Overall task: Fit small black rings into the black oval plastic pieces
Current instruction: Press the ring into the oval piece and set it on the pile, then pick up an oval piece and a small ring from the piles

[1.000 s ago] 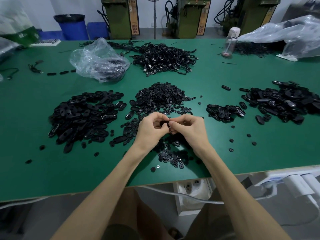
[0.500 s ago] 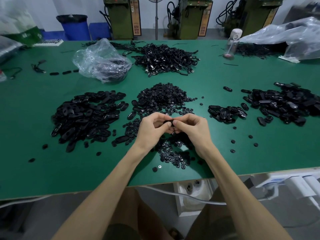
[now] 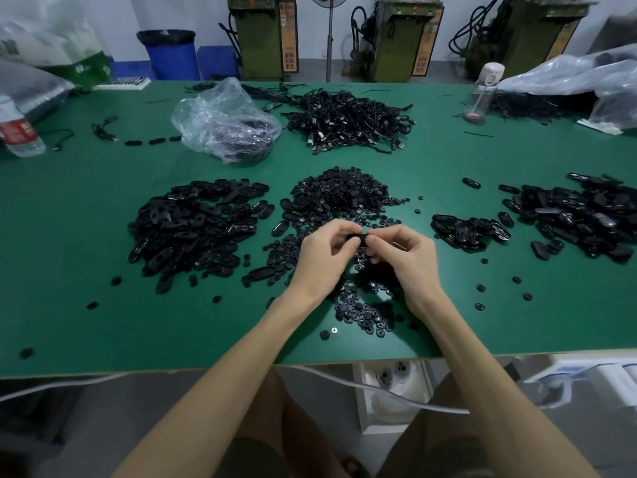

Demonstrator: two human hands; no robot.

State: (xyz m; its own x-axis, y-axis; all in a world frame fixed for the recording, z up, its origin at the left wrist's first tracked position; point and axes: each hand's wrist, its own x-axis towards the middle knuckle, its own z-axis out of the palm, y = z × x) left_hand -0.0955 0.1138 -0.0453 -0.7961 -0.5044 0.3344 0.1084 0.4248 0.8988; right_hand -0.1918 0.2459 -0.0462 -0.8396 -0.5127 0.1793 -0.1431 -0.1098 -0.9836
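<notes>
My left hand point(image 3: 324, 251) and my right hand point(image 3: 401, 255) meet above the green table point(image 3: 86, 322), both pinching one black oval piece point(image 3: 356, 239) between fingertips and thumbs. Whether a ring sits in it is hidden by my fingers. A heap of small black rings point(image 3: 341, 198) lies just beyond my hands, and more rings point(image 3: 362, 312) are scattered under my wrists. A big pile of black oval pieces point(image 3: 193, 229) lies to the left. Two more piles of oval pieces point(image 3: 468, 231) point(image 3: 586, 215) lie to the right.
A heap of black cables point(image 3: 348, 120) and a crumpled clear plastic bag point(image 3: 224, 122) sit farther back. A water bottle point(image 3: 19, 132) stands at far left, a clear drink bottle point(image 3: 481, 94) at back right. Loose rings point(image 3: 517, 280) dot the table's right front.
My hands stay together on the oval piece, with the fingers shifting slightly. The view has tilted a little, so the table sits lower in frame.
</notes>
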